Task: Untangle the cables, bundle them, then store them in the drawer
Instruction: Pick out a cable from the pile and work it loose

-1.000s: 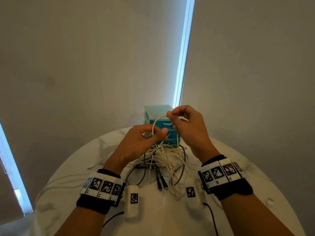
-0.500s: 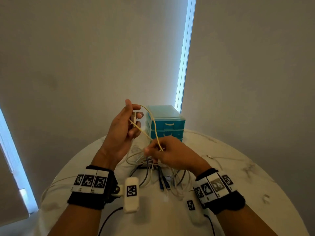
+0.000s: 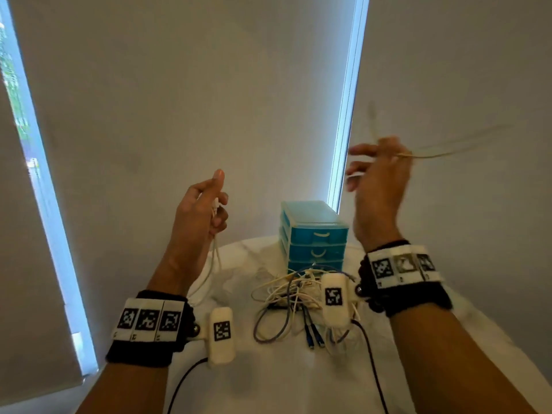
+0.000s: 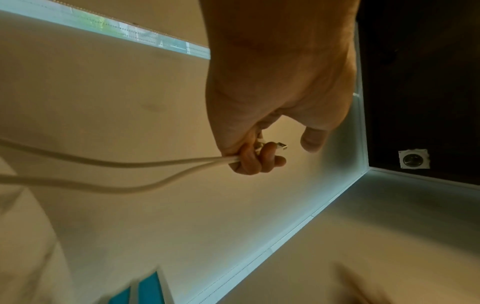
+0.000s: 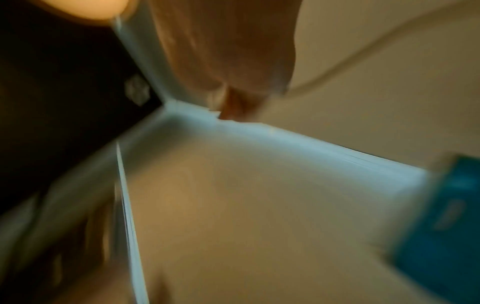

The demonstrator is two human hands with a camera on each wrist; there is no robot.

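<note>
Teal drawer unit (image 3: 313, 234), white marbled table (image 3: 268, 377), cream and dark cables (image 3: 286, 297).

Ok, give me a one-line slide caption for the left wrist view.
Left hand grips two strands of white cable near its metal plug, against pale blinds.

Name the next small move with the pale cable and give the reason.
Probably fold it into loops: the left hand grips two strands of the pale cable by its plug, the right hand holds the rest high, apparently clear of the tangle.
</note>
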